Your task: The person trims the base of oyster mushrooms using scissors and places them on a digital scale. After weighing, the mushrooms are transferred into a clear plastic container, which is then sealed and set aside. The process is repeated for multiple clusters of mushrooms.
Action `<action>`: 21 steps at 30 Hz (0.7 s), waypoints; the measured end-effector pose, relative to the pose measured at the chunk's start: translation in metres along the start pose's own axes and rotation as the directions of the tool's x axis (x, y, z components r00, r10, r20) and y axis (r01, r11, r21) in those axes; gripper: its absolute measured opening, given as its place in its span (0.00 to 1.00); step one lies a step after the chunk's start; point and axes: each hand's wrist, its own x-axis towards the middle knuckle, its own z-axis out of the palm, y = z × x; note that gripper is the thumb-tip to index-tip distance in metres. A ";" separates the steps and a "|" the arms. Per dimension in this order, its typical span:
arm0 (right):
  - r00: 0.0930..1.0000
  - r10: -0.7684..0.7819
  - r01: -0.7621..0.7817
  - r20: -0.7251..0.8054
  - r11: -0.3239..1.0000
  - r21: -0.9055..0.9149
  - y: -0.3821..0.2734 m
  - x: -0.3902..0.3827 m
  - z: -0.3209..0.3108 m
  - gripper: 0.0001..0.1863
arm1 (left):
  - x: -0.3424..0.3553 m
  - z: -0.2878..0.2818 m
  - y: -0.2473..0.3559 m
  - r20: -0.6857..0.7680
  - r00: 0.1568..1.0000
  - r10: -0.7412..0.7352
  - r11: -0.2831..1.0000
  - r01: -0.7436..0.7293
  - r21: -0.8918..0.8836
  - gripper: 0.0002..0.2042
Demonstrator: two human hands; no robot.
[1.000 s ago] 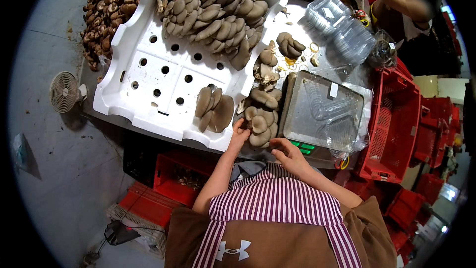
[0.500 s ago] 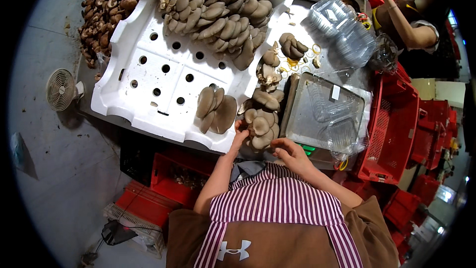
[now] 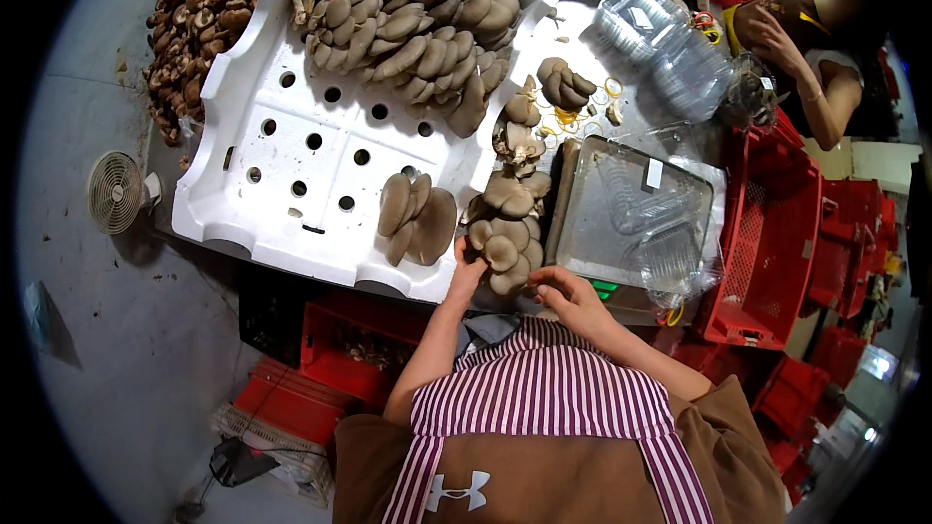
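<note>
A cluster of grey-brown oyster mushrooms (image 3: pixel 503 245) sits at the table's near edge, between my hands. My left hand (image 3: pixel 467 274) is closed on its left side, with fingertips partly hidden by the caps. My right hand (image 3: pixel 571 303) is beside the cluster's lower right edge, fingers loosely curved and apart, with nothing visible in them. More oyster mushrooms (image 3: pixel 519 144) lie in a row just beyond. To the left stands a white foam box (image 3: pixel 282 160), with a large heap of oyster mushrooms (image 3: pixel 408 34) at its far end and a small bunch (image 3: pixel 417 218) in its near right corner.
A scale with a metal tray (image 3: pixel 621 223) holds clear plastic packs. Stacked clear containers (image 3: pixel 670 49) and yellow rubber bands (image 3: pixel 568 119) lie farther back. Red crates (image 3: pixel 752 252) stand right; a fan (image 3: pixel 116 192) and brown mushrooms (image 3: pixel 199 29) are left. A co-worker's arm (image 3: pixel 811 87) shows far right.
My hands stay almost in place at the cluster, and the view has shifted slightly. At far right, the co-worker's hand has moved back from the table toward their body.
</note>
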 end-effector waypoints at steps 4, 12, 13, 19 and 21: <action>0.999 -0.023 0.023 -0.023 1.000 0.019 -0.006 -0.001 -0.001 0.14 | -0.005 -0.034 -0.014 -0.020 0.989 -0.143 0.985 0.145 0.091 0.27; 0.994 -0.108 0.101 0.018 0.969 0.223 -0.049 -0.025 -0.048 0.17 | -0.011 -0.072 -0.025 0.112 0.976 -0.186 0.979 0.193 -0.058 0.29; 0.993 -0.089 0.106 -0.078 0.964 0.244 -0.060 -0.027 -0.073 0.19 | -0.016 -0.066 -0.018 0.129 0.970 -0.207 0.976 0.214 -0.045 0.28; 0.806 -0.209 0.378 -0.554 0.901 0.211 -0.089 -0.036 -0.174 0.25 | -0.042 -0.046 0.021 0.220 0.935 -0.276 0.960 0.281 0.013 0.23; 0.946 -0.206 0.274 -0.251 0.921 0.278 -0.083 -0.041 -0.150 0.21 | -0.047 -0.033 0.031 0.243 0.929 -0.281 0.959 0.283 0.028 0.22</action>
